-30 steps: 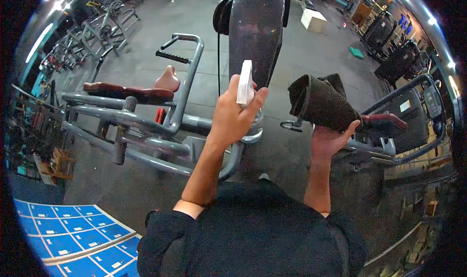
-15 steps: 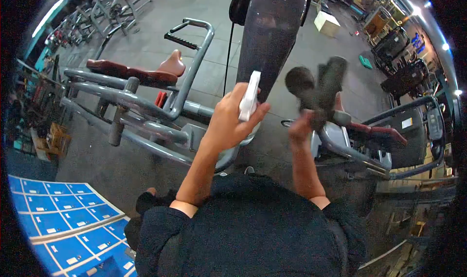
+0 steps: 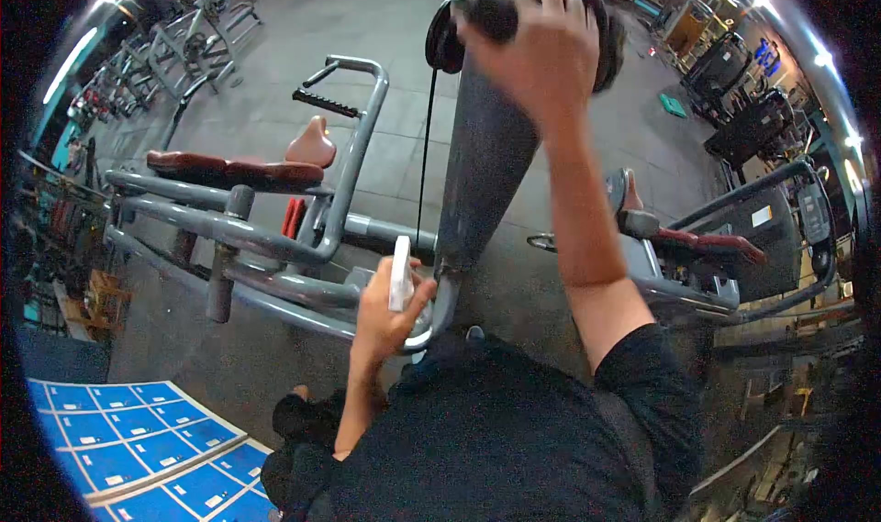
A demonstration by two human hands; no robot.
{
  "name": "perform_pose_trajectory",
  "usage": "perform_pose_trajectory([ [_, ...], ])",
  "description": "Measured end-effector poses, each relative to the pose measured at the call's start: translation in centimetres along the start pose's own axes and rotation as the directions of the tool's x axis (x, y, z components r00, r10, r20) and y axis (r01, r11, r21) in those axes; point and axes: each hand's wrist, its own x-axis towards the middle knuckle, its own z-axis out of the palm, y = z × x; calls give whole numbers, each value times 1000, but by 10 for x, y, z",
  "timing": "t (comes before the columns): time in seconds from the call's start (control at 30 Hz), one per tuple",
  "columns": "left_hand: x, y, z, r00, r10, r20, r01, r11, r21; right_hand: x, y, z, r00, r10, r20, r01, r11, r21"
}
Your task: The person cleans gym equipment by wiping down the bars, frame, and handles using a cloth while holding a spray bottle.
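My left hand [image 3: 384, 313] is closed around a slim white rectangular object [image 3: 400, 274], held edge-on and upright between thumb and fingers. At the top of a tall dark machine column [image 3: 482, 169], my right hand [image 3: 546, 49] is raised with the arm stretched out. A dark, rounded thing [image 3: 494, 16] shows between its thumb and fingers, and the hand seems to grip it. Motion blur and the hand hide most of that thing. Beside the column top, on the left, is a black round machine part [image 3: 444, 40] with a cable running down.
On the left stands a grey-framed machine [image 3: 229, 233] with a brown padded seat [image 3: 234, 171]. Another machine [image 3: 679, 270] with brown padding is at right. Blue lockers [image 3: 119, 430] line the lower left. A bent leg of another person [image 3: 303, 416] shows near my left side.
My right hand has risen from beside the column to its top, moving away from me with the dark thing. My left hand has dropped down and left with the white object.
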Motion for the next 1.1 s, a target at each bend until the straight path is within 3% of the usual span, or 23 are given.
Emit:
perform_pose_trajectory([
  [0.03, 7, 2, -6, 1000, -15, 2, 15, 1000, -5, 27, 1, -7, 987, 50, 149, -57, 998, 40],
  [0.07, 15, 5, -9, 999, 41, -22, -40, 998, 44, 42, 3, -9, 979, 76, 191, -85, 996, 37],
  [0.1, 20, 17, -13, 1000, 13, -10, -13, 1000, -9, 46, 1, -8, 983, 87, 161, -90, 996, 7],
  [0.17, 28, 7, -18, 989, 145, -1, -145, 987, 67, 28, 1, -5, 993, -87, -77, 86, 996, -18],
  [0.23, 29, 6, -22, 991, 132, 15, -133, 990, 48, -26, 11, 1, 999, -48, 23, 48, 999, -15],
  [0.27, 28, 4, -23, 989, 149, 10, -149, 988, 46, -57, -6, -1, 1000, -21, -17, 21, 999, -25],
  [0.3, 25, -2, -23, 997, 70, 27, -70, 998, -5, -92, -21, -2, 998, 3, -61, -6, 999, -38],
  [0.37, 20, -15, -22, 996, 80, 47, -80, 997, 1, -191, -30, 27, 992, 101, 76, -108, 990, 91],
  [0.47, 11, -26, -18, 997, 0, 78, 0, 1000, 9, -215, -36, 31, 984, 105, 144, -111, 993, 35],
  [0.53, 7, -26, -19, 995, 15, 99, -18, 999, 29, -148, -23, 30, 989, 130, -68, -125, 989, 78],
  [0.6, 12, -23, -22, 990, 15, 141, -22, 999, 43, -61, -2, 8, 994, 47, -94, -38, 995, 94],
  [0.67, 13, -22, -22, 990, 29, 138, -38, 998, 58, -9, 21, 6, 989, 59, 136, -50, 996, -70],
  [0.7, 19, -23, -20, 991, 65, 115, -73, 995, 65, -2, 21, 10, 988, 70, 137, -60, 995, -76],
  [0.77, 24, -18, -21, 992, 22, 124, -24, 1000, 12, -1, 2, 15, 968, 92, -233, -126, 983, -134],
  [0.8, 26, -15, -21, 993, 45, 112, -47, 999, 20, -10, -15, 1, 963, 192, -188, -200, 980, -20],
  [0.83, 27, -15, -21, 993, 67, 94, -70, 997, 28, -28, -13, 0, 967, 191, -169, -197, 980, -18],
  [0.9, 24, -18, -22, 996, 39, 82, -38, 999, -13, -87, -9, 18, 979, 58, -198, -37, 993, 111],
  [0.97, 22, -18, -22, 994, 83, 76, -83, 997, -3, -169, -27, 41, 970, 196, -146, -185, 979, 85],
  [1.07, 12, -34, -21, 995, 68, 70, -69, 997, 16, -203, -22, 60, 966, 230, -117, -221, 972, 82],
  [1.1, 13, -37, -22, 993, 86, 80, -91, 994, 61, -176, -22, 55, 946, 289, -150, -254, 942, 218],
])
